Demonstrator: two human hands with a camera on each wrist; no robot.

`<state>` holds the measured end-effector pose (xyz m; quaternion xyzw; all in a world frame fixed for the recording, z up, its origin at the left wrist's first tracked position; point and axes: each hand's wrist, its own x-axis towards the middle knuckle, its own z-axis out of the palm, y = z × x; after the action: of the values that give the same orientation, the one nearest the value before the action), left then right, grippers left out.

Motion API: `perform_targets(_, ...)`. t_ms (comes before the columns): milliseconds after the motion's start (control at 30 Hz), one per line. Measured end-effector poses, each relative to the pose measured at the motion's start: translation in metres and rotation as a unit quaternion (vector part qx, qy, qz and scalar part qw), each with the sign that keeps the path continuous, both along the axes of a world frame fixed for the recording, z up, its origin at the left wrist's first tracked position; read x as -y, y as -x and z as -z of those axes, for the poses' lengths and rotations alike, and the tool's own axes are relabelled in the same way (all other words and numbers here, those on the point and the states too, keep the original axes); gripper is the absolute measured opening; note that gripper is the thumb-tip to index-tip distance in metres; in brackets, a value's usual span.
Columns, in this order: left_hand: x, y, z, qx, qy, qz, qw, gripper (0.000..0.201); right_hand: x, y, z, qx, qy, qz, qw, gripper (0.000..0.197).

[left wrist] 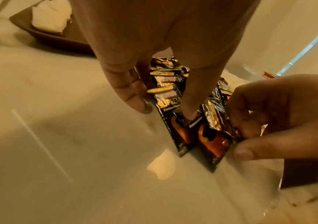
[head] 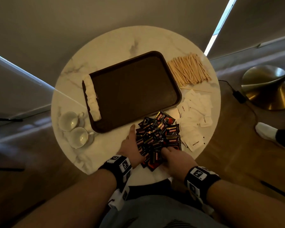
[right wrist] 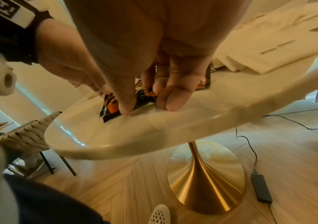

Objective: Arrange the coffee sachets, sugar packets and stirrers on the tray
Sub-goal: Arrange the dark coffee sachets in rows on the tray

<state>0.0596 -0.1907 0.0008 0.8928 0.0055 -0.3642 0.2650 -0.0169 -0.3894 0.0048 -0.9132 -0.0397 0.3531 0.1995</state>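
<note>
A heap of black coffee sachets lies on the round marble table, just in front of the dark brown tray. My left hand lies against the heap's left side with straight fingers that press on the sachets. My right hand is at the heap's near edge, where its thumb and curled fingers pinch sachets. A row of white sugar packets stands along the tray's left side. Loose sugar packets lie right of the tray. Wooden stirrers are piled at the far right.
Two white cups stand at the table's left, beside the tray. The table edge is close under my right hand. On the floor to the right are a brass base, a cable with an adapter and a person's foot.
</note>
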Motion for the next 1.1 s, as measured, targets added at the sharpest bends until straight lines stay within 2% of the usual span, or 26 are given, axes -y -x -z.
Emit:
perform_targets(67,-0.001,0.000,-0.003,-0.010,0.038,-0.043,0.998,0.122,-0.005,-0.012,0.002,0.011,-0.005,-0.002,1.000,0.050)
perform_targets(133,-0.002,-0.001,-0.007,-0.015,0.040,-0.059,0.997,0.091,-0.009,-0.022,0.004,0.015,-0.007,-0.003,1.000,0.048)
perform_targets(200,-0.006,-0.002,-0.008,-0.025,0.035,-0.066,0.997,0.071,-0.012,-0.030,0.007,0.015,-0.016,-0.004,1.000,0.043)
perform_targets(367,-0.007,0.001,-0.009,-0.021,0.079,-0.121,0.989,0.056,-0.026,-0.052,0.008,0.012,-0.070,-0.022,0.997,0.043)
perform_targets(467,-0.011,-0.003,-0.016,-0.025,0.108,-0.170,0.979,0.040,-0.032,-0.060,0.004,0.033,-0.098,-0.037,0.994,0.040)
perform_targets(600,-0.031,-0.012,-0.026,-0.014,0.111,-0.228,0.967,0.037,-0.033,-0.066,-0.004,0.057,-0.142,-0.034,0.988,0.022)
perform_targets(700,-0.046,-0.020,-0.037,0.001,0.126,-0.250,0.960,0.036,-0.036,-0.074,-0.008,0.087,-0.178,0.006,0.980,0.013)
perform_targets(800,-0.059,-0.028,-0.051,0.021,0.127,-0.259,0.957,0.040,-0.036,-0.086,-0.015,0.091,-0.202,0.110,0.969,0.030)
perform_targets(867,-0.065,-0.032,-0.062,0.031,0.134,-0.262,0.955,0.040,-0.037,-0.095,-0.023,0.089,-0.249,0.159,0.951,0.047)
perform_targets(967,-0.061,-0.040,-0.082,0.036,0.174,-0.239,0.955,0.041,-0.048,-0.109,-0.041,0.038,-0.347,0.157,0.924,0.084)
perform_targets(1000,-0.057,-0.044,-0.090,0.033,0.188,-0.228,0.955,0.043,-0.052,-0.114,-0.047,0.019,-0.369,0.150,0.917,0.087)
perform_targets(1100,-0.046,-0.061,-0.106,0.034,0.220,-0.247,0.943,0.051,-0.058,-0.132,-0.072,-0.005,-0.408,0.158,0.899,0.071)
